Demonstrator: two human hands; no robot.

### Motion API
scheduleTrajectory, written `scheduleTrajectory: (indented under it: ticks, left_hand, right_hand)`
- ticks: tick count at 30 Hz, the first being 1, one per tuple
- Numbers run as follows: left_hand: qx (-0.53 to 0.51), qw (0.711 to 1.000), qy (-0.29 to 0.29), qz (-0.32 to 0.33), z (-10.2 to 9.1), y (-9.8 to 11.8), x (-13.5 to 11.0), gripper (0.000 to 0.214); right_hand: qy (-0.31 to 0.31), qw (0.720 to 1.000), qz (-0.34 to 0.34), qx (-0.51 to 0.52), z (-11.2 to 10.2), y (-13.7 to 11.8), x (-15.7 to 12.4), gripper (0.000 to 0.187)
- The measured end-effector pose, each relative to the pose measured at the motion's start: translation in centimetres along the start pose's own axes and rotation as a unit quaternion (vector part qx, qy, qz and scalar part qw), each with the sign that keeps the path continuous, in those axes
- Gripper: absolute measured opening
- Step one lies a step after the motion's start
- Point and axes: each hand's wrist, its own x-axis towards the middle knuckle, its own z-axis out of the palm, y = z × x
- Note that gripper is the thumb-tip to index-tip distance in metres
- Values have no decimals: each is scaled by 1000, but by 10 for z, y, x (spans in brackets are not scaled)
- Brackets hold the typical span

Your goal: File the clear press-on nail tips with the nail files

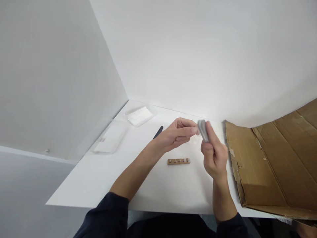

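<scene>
My right hand [215, 153] is closed around a blurred grey-white flat object [203, 130], which seems layered and tilts above the table. My left hand [180, 134] has its thumb and fingers pinched together beside the object's left edge. What those fingertips hold, if anything, is too small and blurred to make out. Below both hands a narrow brown strip [178, 161] lies on the white table, with several small shiny metal pieces set along it. A black slender handle [158, 132] shows partly behind my left wrist.
Two clear plastic trays sit at the table's left side: the back tray [140, 115] holds something white, and the front tray [111, 137] has a pale piece inside. An open cardboard box [267, 165] borders the right side. White walls [198, 56] rise behind and left.
</scene>
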Motion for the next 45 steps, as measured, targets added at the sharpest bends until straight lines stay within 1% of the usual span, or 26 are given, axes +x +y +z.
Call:
scheduleTrajectory:
  ticks: [3, 4, 6, 8, 10, 12, 14, 17, 20, 24, 28, 30, 33, 37, 41, 43, 45]
  left_hand:
    - [9, 1000, 13, 15, 0, 0, 0, 38]
    - [24, 999, 26, 23, 1, 0, 0, 37]
    - [71, 994, 63, 46, 4, 1, -1, 33]
    - [132, 982, 102, 93, 9, 1, -3, 28]
    - [203, 955, 148, 158, 14, 0, -4, 22]
    - [283, 914, 199, 215, 18, -2, -6, 15]
    - [349, 872, 231, 256, 21, -5, -7, 12]
    - [409, 827, 242, 299, 22, -8, -8, 13]
    - [435, 806, 247, 318, 22, -10, -8, 13]
    - [434, 802, 250, 324, 20, -11, -7, 12]
    - [435, 805, 248, 317, 18, -13, -5, 12]
    - [428, 810, 250, 313, 16, -14, -3, 12]
    - [423, 811, 254, 316, 15, -16, -1, 12]
    - [420, 814, 258, 309, 15, -15, -2, 13]
    - [416, 817, 255, 308, 16, -14, -3, 12]
    - [412, 821, 254, 304, 16, -15, -3, 13]
    - [402, 828, 252, 299, 16, -15, -3, 13]
  right_hand:
    - [-2, 999, 28, -14, 1, -1, 2, 51]
    - [5, 999, 36, -16, 2, -1, 3, 51]
    - [12, 999, 30, -11, 2, -3, 3, 52]
    - [5, 1000, 22, -11, 1, -5, 4, 51]
    - [2, 999, 33, -24, 0, -6, 5, 50]
    - [19, 998, 54, -34, -2, -7, 7, 50]
    - [20, 997, 61, -31, -3, -7, 8, 50]
    - [-4, 998, 67, -21, -3, -8, 9, 50]
    - [4, 996, 84, -14, -1, -8, 8, 51]
    - [-8, 997, 82, -3, -1, -7, 7, 51]
    - [-6, 993, 114, 6, 1, -3, 7, 51]
    - [-14, 993, 110, 27, 2, -1, 6, 51]
    - [-29, 994, 100, 43, 4, 0, 6, 51]
    - [-7, 995, 98, 31, 5, 0, 7, 52]
    - [-19, 994, 107, 32, 5, 2, 8, 50]
    - [-10, 993, 112, 32, 5, 3, 8, 51]
    - [-8, 994, 101, 38, 4, 3, 8, 51]
